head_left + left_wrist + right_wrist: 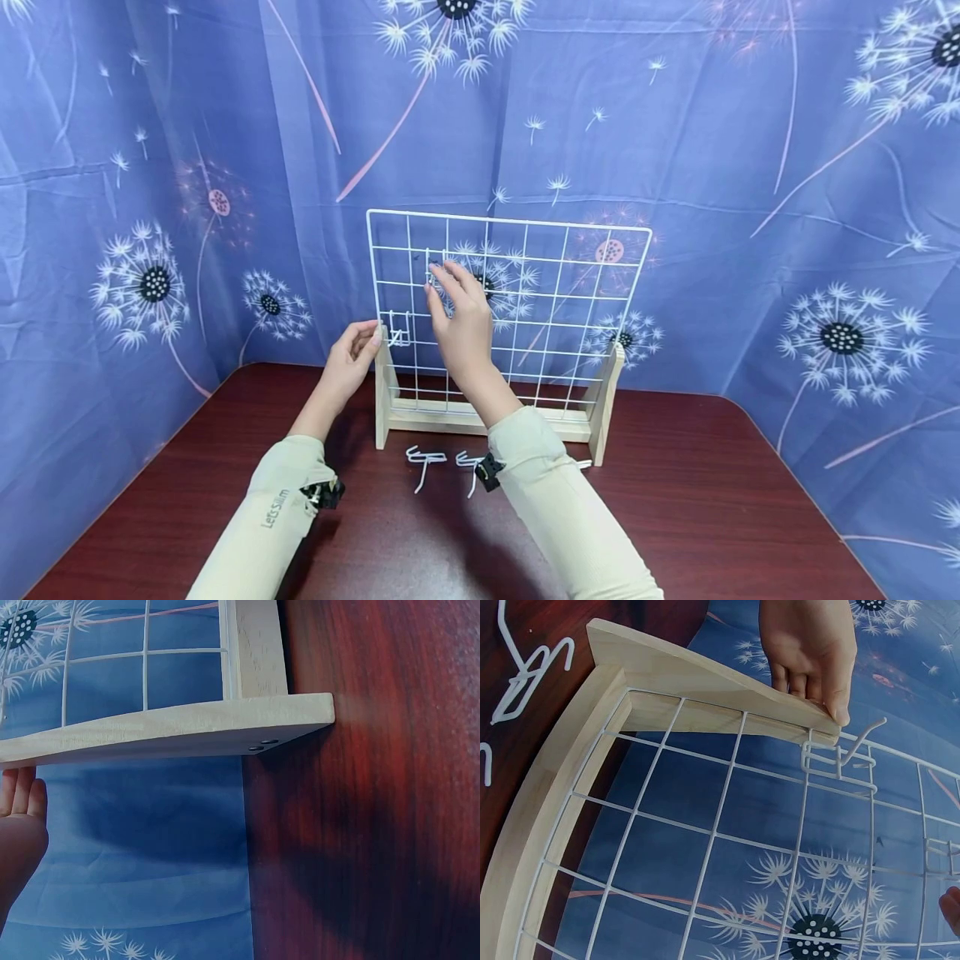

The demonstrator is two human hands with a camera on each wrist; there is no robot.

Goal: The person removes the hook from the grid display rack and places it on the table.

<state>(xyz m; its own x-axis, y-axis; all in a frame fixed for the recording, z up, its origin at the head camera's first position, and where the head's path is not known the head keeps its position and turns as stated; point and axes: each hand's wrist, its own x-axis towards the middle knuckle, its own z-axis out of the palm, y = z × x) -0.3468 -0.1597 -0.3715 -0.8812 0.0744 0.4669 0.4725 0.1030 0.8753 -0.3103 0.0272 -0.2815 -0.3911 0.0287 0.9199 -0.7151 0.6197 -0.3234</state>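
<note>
A white wire grid panel [508, 222] stands upright in a wooden stand [382, 392]. My left hand [351, 354] grips the top of the stand's left upright, its thumb against the wood in the right wrist view. Beside that thumb, a white wire hook [840, 766] hangs on the grid. A second white hook [941, 856] is on the grid farther along, higher up in the head view. By this second hook is my right hand [467, 329], thumb and fingers apart; a fingertip [951, 907] shows just short of it in the right wrist view.
On the dark red table [712, 492], in front of the stand, lie a loose white hook [426, 458] and another hook [468, 460] partly behind the right wrist camera. A white end pokes out past the right sleeve. Blue dandelion-print cloth [750, 208] hangs behind.
</note>
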